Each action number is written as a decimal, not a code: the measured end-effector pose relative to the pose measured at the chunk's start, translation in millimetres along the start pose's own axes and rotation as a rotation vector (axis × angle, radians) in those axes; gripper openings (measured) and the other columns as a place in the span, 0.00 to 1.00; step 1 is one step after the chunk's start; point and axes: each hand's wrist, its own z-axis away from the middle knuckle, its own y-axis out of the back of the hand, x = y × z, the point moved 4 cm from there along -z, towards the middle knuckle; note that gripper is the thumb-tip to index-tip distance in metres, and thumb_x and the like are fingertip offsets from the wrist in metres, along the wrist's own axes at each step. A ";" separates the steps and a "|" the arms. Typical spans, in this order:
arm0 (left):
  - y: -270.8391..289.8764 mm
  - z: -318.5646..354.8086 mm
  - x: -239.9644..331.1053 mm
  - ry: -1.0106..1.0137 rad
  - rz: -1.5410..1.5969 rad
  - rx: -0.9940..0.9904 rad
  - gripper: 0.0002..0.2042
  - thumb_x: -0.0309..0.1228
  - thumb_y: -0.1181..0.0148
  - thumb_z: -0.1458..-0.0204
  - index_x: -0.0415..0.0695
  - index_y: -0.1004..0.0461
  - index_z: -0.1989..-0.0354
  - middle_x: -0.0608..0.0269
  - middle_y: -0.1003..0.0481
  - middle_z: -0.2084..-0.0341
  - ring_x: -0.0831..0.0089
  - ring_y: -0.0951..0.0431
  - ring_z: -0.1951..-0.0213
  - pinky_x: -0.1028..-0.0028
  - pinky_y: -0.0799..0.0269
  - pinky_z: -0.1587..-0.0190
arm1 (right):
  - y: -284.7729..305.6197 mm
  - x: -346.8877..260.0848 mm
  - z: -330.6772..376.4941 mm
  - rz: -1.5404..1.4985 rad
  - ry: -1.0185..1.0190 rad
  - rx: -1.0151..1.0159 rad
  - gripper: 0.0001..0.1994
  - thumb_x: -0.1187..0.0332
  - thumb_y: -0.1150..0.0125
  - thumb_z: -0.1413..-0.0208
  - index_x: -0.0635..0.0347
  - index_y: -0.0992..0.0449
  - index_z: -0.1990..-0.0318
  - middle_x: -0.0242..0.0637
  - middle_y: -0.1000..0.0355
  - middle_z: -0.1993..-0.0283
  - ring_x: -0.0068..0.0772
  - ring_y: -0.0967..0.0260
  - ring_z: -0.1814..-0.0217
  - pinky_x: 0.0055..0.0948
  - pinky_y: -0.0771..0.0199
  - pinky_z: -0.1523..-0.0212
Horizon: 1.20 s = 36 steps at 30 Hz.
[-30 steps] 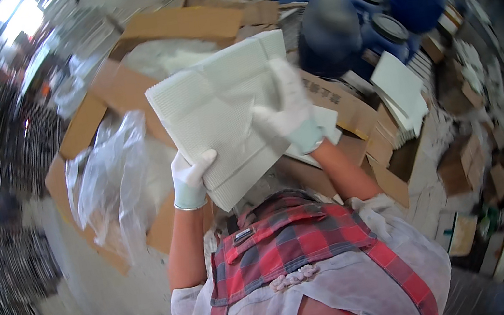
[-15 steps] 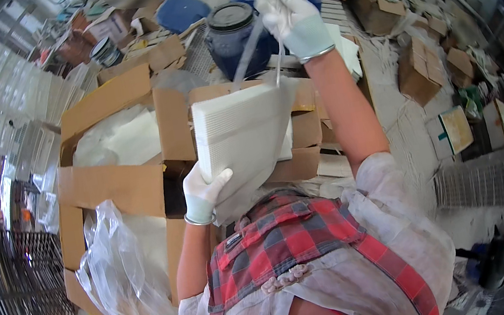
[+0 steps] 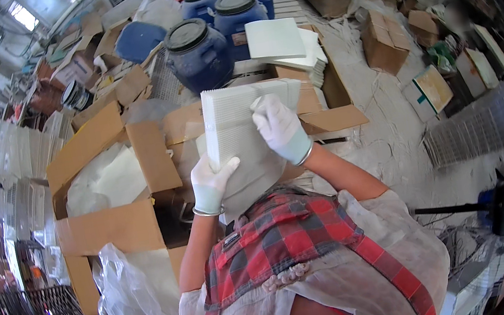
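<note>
Left: open cardboard box point(image 3: 109, 231), a clear plastic bag point(image 3: 126, 296) spilling over its near part. Beyond it, a second open box point(image 3: 155, 156) with white material and film inside.

Centre-left: gloved left hand point(image 3: 208, 183) is closed round the lower left edge of a ribbed white pack point(image 3: 236, 117), thumb on the near face, fingers mostly hidden behind. The pack is held up in front of the red checked apron point(image 3: 277, 236), clear of the boxes, its ribbed narrow side toward the left.

Handling, judged by eye: likely light, since one hand seems to bear most of it. Stiff along the ribbed edge, but probably made of many thin layers that could slide or fan apart; corners look easy to dent. Smooth gloves on a slick surface may slip. Best hold: the thick left edge, thumb and fingers squeezing across the layers, with the other palm supporting the lower edge.

Centre-right: gloved right hand point(image 3: 278, 125) is over the right part of the face, fingers curled inward; cannot tell whether they pinch anything thin.

Right, behind: loose white sheets point(image 3: 276, 40) near a blue barrel point(image 3: 203, 63), their edges probably easily bent.
</note>
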 end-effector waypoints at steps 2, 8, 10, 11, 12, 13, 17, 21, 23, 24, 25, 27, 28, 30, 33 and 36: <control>-1.7 -3.4 -5.9 0.003 -0.085 -0.005 0.20 0.38 0.31 0.60 0.35 0.24 0.63 0.57 0.21 0.72 0.74 0.23 0.70 0.72 0.28 0.63 | 14.5 -4.0 -4.6 -0.441 -0.399 -0.156 0.08 0.66 0.43 0.46 0.59 0.31 0.63 0.40 0.32 0.68 0.40 0.33 0.67 0.36 0.33 0.66; -21.8 -13.2 -6.8 -0.080 -0.223 -0.057 0.21 0.40 0.30 0.60 0.35 0.24 0.65 0.55 0.22 0.74 0.72 0.23 0.72 0.71 0.28 0.65 | 35.5 -2.2 -4.5 0.456 0.139 -0.066 0.12 0.62 0.37 0.52 0.59 0.29 0.65 0.41 0.30 0.65 0.42 0.32 0.64 0.37 0.32 0.60; -25.8 -15.9 -4.5 -0.084 -0.190 -0.067 0.20 0.40 0.30 0.60 0.35 0.24 0.65 0.55 0.22 0.75 0.72 0.23 0.72 0.71 0.28 0.65 | 31.0 4.8 4.4 0.672 0.077 -0.149 0.12 0.64 0.37 0.55 0.58 0.29 0.65 0.40 0.31 0.68 0.44 0.32 0.63 0.38 0.32 0.59; -28.3 -16.2 -2.3 -0.080 -0.137 -0.069 0.20 0.40 0.30 0.60 0.35 0.24 0.66 0.55 0.22 0.75 0.72 0.23 0.72 0.71 0.28 0.66 | 30.1 7.4 8.0 0.662 0.117 -0.120 0.10 0.65 0.38 0.53 0.58 0.30 0.66 0.41 0.32 0.68 0.44 0.32 0.63 0.38 0.32 0.60; -30.2 -16.8 -0.5 -0.075 -0.084 -0.071 0.20 0.40 0.30 0.60 0.35 0.24 0.66 0.55 0.22 0.75 0.72 0.23 0.72 0.71 0.28 0.66 | 27.0 15.3 12.7 0.652 0.157 -0.093 0.09 0.66 0.40 0.52 0.58 0.30 0.67 0.41 0.32 0.68 0.44 0.32 0.63 0.37 0.32 0.60; -31.4 -16.9 0.4 -0.068 -0.081 -0.078 0.20 0.40 0.30 0.60 0.35 0.24 0.66 0.55 0.22 0.76 0.72 0.23 0.72 0.71 0.28 0.66 | 25.2 20.5 17.2 0.641 0.197 -0.064 0.07 0.67 0.41 0.51 0.58 0.31 0.68 0.41 0.32 0.67 0.43 0.33 0.63 0.37 0.32 0.60; -33.9 -18.3 -7.8 -0.044 -0.098 -0.121 0.20 0.40 0.30 0.60 0.35 0.24 0.66 0.54 0.22 0.76 0.71 0.23 0.73 0.71 0.28 0.66 | 46.5 41.8 21.1 0.037 -0.126 0.086 0.05 0.69 0.47 0.45 0.60 0.33 0.69 0.43 0.31 0.69 0.40 0.31 0.67 0.33 0.31 0.67; -39.3 -13.4 9.1 -0.137 -0.334 -0.185 0.21 0.41 0.30 0.61 0.35 0.24 0.65 0.52 0.22 0.75 0.67 0.21 0.72 0.69 0.28 0.65 | 82.6 22.6 0.2 -0.049 -0.408 -0.313 0.14 0.61 0.46 0.45 0.67 0.32 0.66 0.47 0.29 0.74 0.42 0.29 0.69 0.35 0.30 0.65; -46.1 -12.1 8.3 -0.127 -0.241 -0.194 0.22 0.42 0.30 0.62 0.36 0.24 0.65 0.51 0.22 0.75 0.64 0.21 0.71 0.68 0.28 0.65 | 89.1 -4.2 -3.8 0.374 -0.183 -0.420 0.20 0.56 0.44 0.46 0.69 0.31 0.65 0.46 0.29 0.75 0.42 0.29 0.68 0.35 0.30 0.64; -49.4 -11.2 8.0 -0.121 -0.194 -0.197 0.22 0.42 0.30 0.62 0.36 0.24 0.64 0.50 0.22 0.74 0.63 0.21 0.71 0.67 0.28 0.65 | 85.4 2.6 2.1 0.444 -0.029 -0.262 0.21 0.51 0.43 0.49 0.65 0.26 0.67 0.45 0.28 0.74 0.41 0.29 0.67 0.35 0.32 0.62; -50.2 -9.3 9.4 -0.113 -0.225 -0.219 0.22 0.42 0.30 0.62 0.36 0.24 0.64 0.50 0.22 0.74 0.63 0.21 0.71 0.67 0.28 0.64 | 78.9 -9.8 5.2 0.423 -0.070 -0.444 0.20 0.51 0.43 0.50 0.63 0.25 0.70 0.45 0.28 0.74 0.41 0.28 0.65 0.35 0.32 0.61; -48.8 -5.2 14.9 -0.104 -0.287 -0.249 0.23 0.42 0.30 0.62 0.36 0.24 0.63 0.50 0.22 0.73 0.62 0.21 0.70 0.67 0.28 0.64 | 74.6 -46.0 6.0 0.376 -0.136 -0.809 0.18 0.52 0.42 0.51 0.59 0.24 0.75 0.45 0.28 0.72 0.42 0.28 0.63 0.36 0.33 0.59; -47.6 -1.2 15.4 -0.120 -0.293 -0.316 0.22 0.41 0.31 0.60 0.36 0.24 0.61 0.50 0.22 0.72 0.61 0.20 0.68 0.67 0.28 0.63 | 83.8 -55.2 -0.5 0.400 0.082 -0.649 0.15 0.53 0.42 0.51 0.56 0.21 0.75 0.45 0.28 0.71 0.41 0.27 0.63 0.35 0.32 0.60; -49.2 -3.2 22.9 -0.130 -0.276 -0.342 0.22 0.41 0.31 0.60 0.36 0.24 0.61 0.50 0.22 0.71 0.60 0.20 0.67 0.67 0.28 0.63 | 95.0 -61.7 -9.6 0.301 -0.130 -0.457 0.15 0.54 0.42 0.51 0.56 0.21 0.73 0.45 0.27 0.70 0.42 0.27 0.65 0.34 0.31 0.63; -51.6 -2.7 34.0 -0.170 -0.298 -0.389 0.22 0.41 0.32 0.59 0.37 0.25 0.60 0.48 0.22 0.71 0.58 0.20 0.66 0.66 0.28 0.62 | 102.5 -67.7 -8.5 0.312 -0.075 -0.332 0.14 0.57 0.43 0.51 0.57 0.20 0.69 0.45 0.25 0.67 0.42 0.26 0.67 0.33 0.28 0.67; -55.5 1.3 41.6 -0.221 -0.336 -0.444 0.21 0.41 0.33 0.59 0.39 0.24 0.59 0.47 0.23 0.71 0.54 0.21 0.66 0.65 0.27 0.62 | 89.6 -100.4 9.7 0.713 0.215 -0.377 0.11 0.61 0.47 0.49 0.56 0.21 0.68 0.40 0.24 0.66 0.37 0.25 0.66 0.35 0.26 0.65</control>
